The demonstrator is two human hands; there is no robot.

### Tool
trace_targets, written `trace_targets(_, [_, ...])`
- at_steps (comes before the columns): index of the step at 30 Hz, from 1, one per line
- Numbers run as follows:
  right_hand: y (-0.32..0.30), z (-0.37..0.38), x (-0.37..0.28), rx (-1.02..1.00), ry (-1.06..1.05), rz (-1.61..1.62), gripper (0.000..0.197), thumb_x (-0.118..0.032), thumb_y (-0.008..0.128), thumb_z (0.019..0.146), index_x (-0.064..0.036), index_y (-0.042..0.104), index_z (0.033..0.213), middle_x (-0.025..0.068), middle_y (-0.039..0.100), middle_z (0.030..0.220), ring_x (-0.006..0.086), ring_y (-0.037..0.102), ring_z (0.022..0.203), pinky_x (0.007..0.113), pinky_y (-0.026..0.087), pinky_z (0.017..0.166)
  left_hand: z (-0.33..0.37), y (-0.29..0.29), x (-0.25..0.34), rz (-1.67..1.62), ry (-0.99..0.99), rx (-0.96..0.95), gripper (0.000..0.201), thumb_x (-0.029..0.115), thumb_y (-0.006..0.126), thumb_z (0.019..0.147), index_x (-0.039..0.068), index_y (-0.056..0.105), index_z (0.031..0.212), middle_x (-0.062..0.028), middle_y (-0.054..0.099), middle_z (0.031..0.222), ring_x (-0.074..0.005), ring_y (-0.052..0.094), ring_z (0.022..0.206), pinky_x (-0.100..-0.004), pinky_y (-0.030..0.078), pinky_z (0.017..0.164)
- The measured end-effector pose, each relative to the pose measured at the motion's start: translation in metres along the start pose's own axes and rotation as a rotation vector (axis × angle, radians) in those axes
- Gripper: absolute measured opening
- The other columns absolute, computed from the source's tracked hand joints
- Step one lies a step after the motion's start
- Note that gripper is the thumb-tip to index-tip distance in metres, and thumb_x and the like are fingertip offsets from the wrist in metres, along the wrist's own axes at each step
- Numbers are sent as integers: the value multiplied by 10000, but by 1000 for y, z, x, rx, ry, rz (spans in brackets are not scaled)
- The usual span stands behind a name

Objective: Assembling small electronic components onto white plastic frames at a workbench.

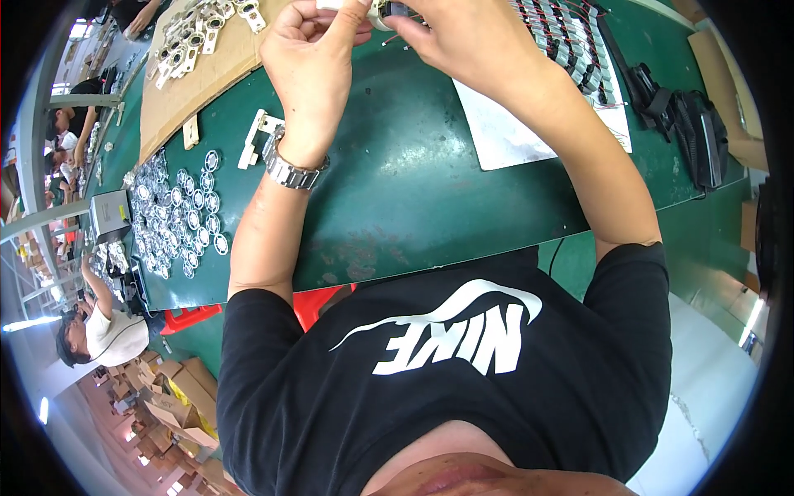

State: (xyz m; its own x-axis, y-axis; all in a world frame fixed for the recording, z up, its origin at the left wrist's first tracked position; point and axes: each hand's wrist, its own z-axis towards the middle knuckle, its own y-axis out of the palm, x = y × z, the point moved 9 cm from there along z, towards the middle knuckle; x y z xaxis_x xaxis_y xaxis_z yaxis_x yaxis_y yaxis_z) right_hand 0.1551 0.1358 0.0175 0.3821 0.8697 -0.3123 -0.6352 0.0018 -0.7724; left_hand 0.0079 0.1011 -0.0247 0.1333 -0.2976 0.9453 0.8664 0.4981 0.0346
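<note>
Both my hands are raised together at the top edge, over the far side of the green table. My left hand (318, 54) is closed, thumb and fingers pinching a white plastic part with a round ring (378, 15). My right hand (471, 41) meets it from the other side, its thumb and fingers closed on a small dark piece (399, 11) against the ring. The picture's edge cuts off part of both hands, so how the pieces join is hidden. Beside my left wrist lies a white plastic bracket (260, 139).
Many clear round rings (194, 202) lie at the left. Cardboard (178, 103) bears a pile of white ring-ended parts (194, 37). Rows of grey wired blocks (579, 54) sit on a white board (504, 132). A black bag (699, 136) lies far right. People work beyond the left edge.
</note>
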Motion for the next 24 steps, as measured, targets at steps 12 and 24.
trace_targets(12, [-6, 2, 0, 78, 35, 56, 137, -91, 637, 879, 45, 625, 889, 234, 671, 854, 428, 673, 858, 494, 550, 769, 0, -1, -8, 43, 90, -53, 263, 109, 817, 904, -42, 630, 1011, -139, 756, 945, -174, 754, 819, -290, 635, 755])
trace_targets(24, [10, 1, 31, 19, 341, 490, 159, -73, 689, 899, 46, 671, 1004, 205, 718, 842, 305, 729, 786, 392, 563, 710, 4, -4, -3, -71, -61, -7, 155, 93, 755, 957, 23, 618, 940, -74, 727, 873, -113, 691, 738, -240, 592, 673])
